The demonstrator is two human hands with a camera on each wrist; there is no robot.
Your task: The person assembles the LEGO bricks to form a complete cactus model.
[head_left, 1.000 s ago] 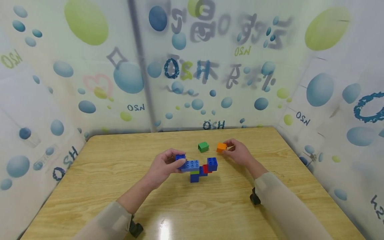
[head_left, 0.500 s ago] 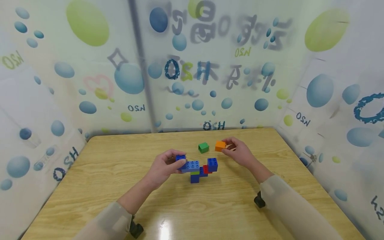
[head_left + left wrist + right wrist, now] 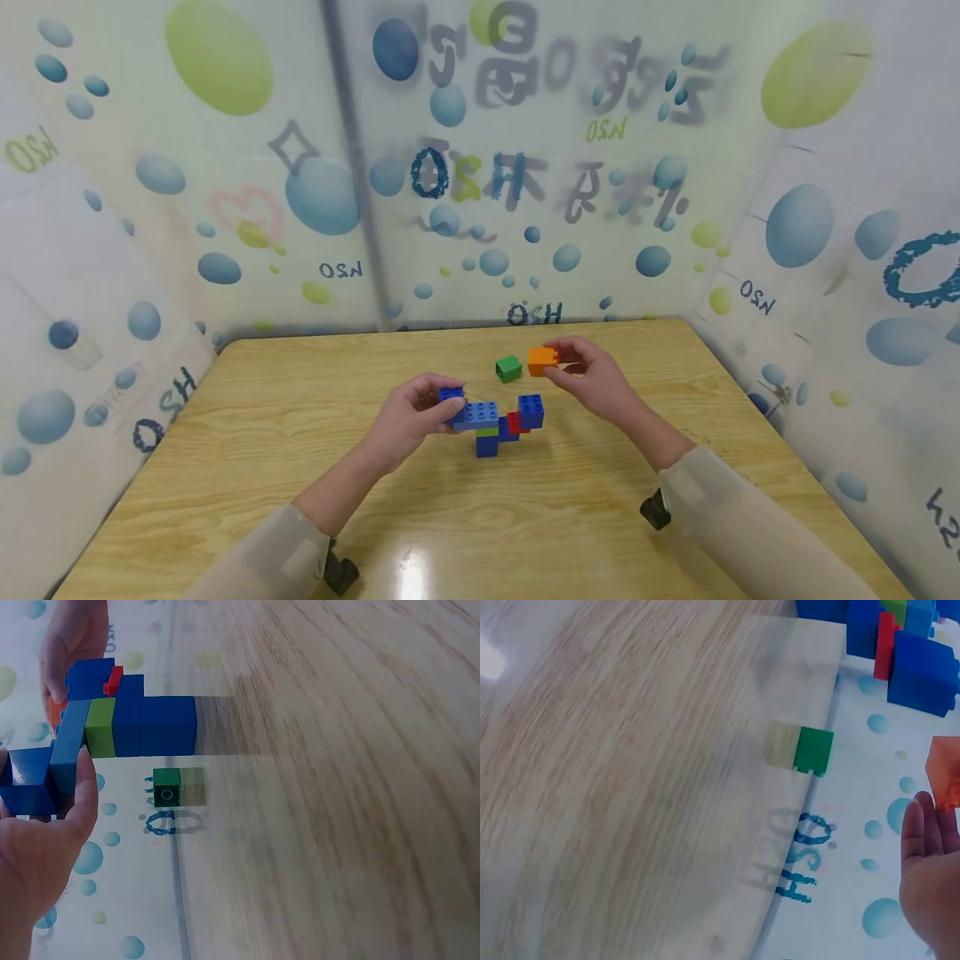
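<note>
My left hand pinches the left end of a toy-brick build, at the dark blue brick on top of a light blue brick. Below these come a lime green brick and dark blue ones, with a thin red brick and another blue brick at the right end. Between thumb and fingers, my right hand holds an orange brick beyond the build, its studs toward the palm. A green brick lies on its side on the table, just left of the orange one.
The wooden table runs back to a printed curtain, with more curtain at both sides. Each sleeve has a dark wrist camera below it, such as the right wrist camera.
My right hand has raised the orange brick and carried it a little to the left, closer to the green brick. My left hand and the build have stayed in place.
</note>
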